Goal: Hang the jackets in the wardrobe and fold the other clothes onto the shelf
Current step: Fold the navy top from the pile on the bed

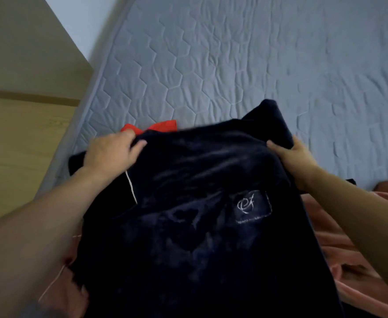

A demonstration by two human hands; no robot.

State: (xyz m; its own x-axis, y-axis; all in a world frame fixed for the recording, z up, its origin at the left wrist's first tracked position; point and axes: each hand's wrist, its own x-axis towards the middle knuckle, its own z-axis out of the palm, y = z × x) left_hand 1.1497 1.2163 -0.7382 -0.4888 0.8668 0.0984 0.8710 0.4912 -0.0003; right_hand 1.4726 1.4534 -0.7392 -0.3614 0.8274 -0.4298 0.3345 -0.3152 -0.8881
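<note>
A dark navy velvety garment (202, 203) with white piping and a small embroidered patch fills the lower middle of the view, above the bed. My left hand (112, 152) grips its upper left edge, fingers curled over the fabric. At the upper right corner my right hand (293, 159) holds the same garment, thumb on top and fingers hidden behind the cloth. A red piece of clothing (156, 126) peeks out from behind the navy garment. Salmon-pink clothing (353, 260) lies under and to the right of it.
A grey quilted mattress (257, 65) stretches ahead and to the right. Light wooden furniture (21, 134) stands along the bed's left side.
</note>
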